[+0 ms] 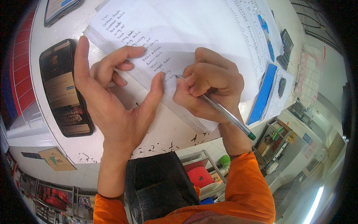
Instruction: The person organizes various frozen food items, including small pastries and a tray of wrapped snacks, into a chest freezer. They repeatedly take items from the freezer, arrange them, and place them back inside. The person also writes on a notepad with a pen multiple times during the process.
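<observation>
My right hand (210, 80) grips a clear ballpoint pen (227, 114) with a green end cap. The pen's tip rests near the lower end of a handwritten list on a white notebook page (216, 22). My left hand (117, 97) has its fingers spread, the index finger pointing away and the others curled loosely. Its thumb touches the page edge beside the lowest written lines, and its other fingertips lie by the notebook's left edge. Nothing is held in that hand. Left of it lies a black phone (63, 87) with its screen lit.
A second phone (57, 11) lies at the far left of the white table (89, 149). On the right are a blue pen (266, 37) on printed sheets, a calculator (286, 48) and a blue-edged stack of papers (263, 93). A black chair (156, 183) stands below the table's near edge.
</observation>
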Action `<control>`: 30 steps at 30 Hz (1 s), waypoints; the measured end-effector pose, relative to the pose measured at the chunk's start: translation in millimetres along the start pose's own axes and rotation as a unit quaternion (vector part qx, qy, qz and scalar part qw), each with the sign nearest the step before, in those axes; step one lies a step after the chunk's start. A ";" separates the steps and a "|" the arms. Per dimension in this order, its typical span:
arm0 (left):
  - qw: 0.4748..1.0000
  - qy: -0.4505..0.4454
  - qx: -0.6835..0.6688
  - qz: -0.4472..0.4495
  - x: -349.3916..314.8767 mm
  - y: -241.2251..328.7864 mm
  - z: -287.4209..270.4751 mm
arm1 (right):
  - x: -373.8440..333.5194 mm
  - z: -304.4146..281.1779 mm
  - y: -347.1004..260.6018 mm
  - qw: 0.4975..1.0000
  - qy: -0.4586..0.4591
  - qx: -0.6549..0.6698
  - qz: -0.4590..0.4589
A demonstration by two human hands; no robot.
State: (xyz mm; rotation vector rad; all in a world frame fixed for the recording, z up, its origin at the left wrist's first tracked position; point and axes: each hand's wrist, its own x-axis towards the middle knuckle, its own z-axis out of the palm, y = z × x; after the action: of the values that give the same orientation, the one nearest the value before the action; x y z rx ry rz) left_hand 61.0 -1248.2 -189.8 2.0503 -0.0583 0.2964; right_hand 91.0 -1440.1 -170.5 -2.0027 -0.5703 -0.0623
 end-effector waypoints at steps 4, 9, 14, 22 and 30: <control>1.000 -0.002 -0.001 -0.003 0.1 -0.2 -0.3 | -0.3 1.0 3.0 1.000 0.013 0.013 -0.009; 1.000 -0.003 -0.005 -0.007 0.0 0.6 -0.5 | -1.8 2.3 1.4 1.000 0.016 0.005 0.013; 1.000 -0.003 -0.008 -0.009 0.0 0.7 -1.1 | -1.0 1.8 1.4 1.000 0.016 0.007 0.013; 1.000 -0.004 -0.001 -0.001 0.3 0.6 -0.9 | -2.1 -0.2 2.7 1.000 0.021 -0.019 0.006; 1.000 0.000 0.000 0.001 -0.4 0.1 -0.9 | -2.9 -1.9 5.0 1.000 0.019 -0.019 -0.004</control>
State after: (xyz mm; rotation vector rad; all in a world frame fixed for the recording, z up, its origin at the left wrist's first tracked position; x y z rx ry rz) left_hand 60.4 -1247.4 -189.4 2.0511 -0.0619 0.2973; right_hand 90.9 -1444.7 -174.5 -2.0327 -0.5554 -0.1167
